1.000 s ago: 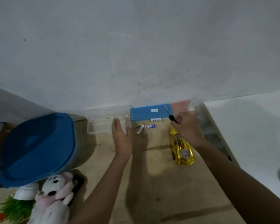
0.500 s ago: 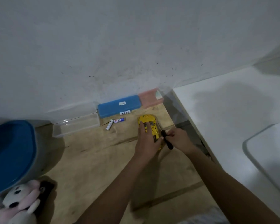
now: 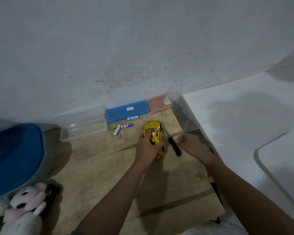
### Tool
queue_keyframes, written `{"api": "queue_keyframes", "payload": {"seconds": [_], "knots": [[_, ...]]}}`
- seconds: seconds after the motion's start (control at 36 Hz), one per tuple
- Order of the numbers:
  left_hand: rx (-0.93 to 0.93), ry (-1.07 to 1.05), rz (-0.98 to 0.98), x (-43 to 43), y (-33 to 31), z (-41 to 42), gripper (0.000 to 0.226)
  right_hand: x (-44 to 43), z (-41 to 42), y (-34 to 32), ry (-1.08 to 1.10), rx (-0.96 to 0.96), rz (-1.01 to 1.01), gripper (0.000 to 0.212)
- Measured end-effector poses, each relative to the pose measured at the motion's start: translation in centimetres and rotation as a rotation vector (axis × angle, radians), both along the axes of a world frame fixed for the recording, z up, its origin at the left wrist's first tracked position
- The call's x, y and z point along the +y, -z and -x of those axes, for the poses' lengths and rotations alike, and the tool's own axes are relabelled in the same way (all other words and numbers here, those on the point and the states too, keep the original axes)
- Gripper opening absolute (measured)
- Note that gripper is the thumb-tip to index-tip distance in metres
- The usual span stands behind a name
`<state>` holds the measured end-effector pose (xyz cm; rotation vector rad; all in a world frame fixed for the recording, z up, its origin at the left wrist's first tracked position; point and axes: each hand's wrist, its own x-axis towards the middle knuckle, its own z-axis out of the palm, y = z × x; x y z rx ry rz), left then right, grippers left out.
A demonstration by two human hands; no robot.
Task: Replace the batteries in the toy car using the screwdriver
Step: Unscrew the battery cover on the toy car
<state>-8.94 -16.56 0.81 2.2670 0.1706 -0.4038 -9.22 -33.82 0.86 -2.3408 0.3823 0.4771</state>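
Note:
A shiny yellow toy car [image 3: 153, 131] stands upright on the wooden table [image 3: 100, 167], nose toward the wall. My left hand [image 3: 147, 147] grips its rear half from above. A black screwdriver [image 3: 173, 145] lies flat on the wood just right of the car, tip pointing away. My right hand [image 3: 189, 144] hovers at the right of the handle with loosely curled fingers, holding nothing. Two loose batteries [image 3: 122, 128] lie left of the car, near the wall.
Along the wall sit a clear plastic case [image 3: 83, 129], a blue case [image 3: 127, 110] and a pink case [image 3: 158, 103]. A blue-lidded tub [image 3: 12, 158] and a plush toy [image 3: 27, 206] fill the left side. A white surface [image 3: 244, 124] with a white tray [image 3: 282, 165] borders the right.
My right hand has let go of the screwdriver, which now lies beside the car. My left hand came from the left and stays clasped on the car.

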Motion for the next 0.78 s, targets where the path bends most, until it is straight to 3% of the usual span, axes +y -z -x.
{"api": "queue_keyframes", "payload": {"seconds": [0.14,0.28,0.47,0.56,0.69,0.78], "knots": [[-0.039,-0.172,0.290,2.7,-1.1,0.7,0.070,2.0,-1.7,-2.4,-0.034,-0.186,-0.152,0.024],[-0.066,-0.183,0.579,5.5,-2.7,1.2,0.062,5.2,-3.2,-4.8,-0.215,-0.090,-0.432,0.057],[-0.017,-0.143,0.847,9.1,-5.9,1.5,0.062,8.3,-4.6,-6.9,-0.275,0.084,-0.814,0.093],[0.032,-0.106,0.869,10.1,-7.0,1.7,0.070,9.6,-4.8,-7.7,-0.278,0.108,-0.907,0.079],[0.048,0.049,0.689,10.9,-8.1,1.8,0.067,11.1,-4.9,-8.3,-0.256,0.082,-0.947,0.049],[0.024,0.124,0.632,10.9,-8.5,2.2,0.080,11.6,-4.9,-8.7,-0.268,0.118,-0.988,0.047]]}}
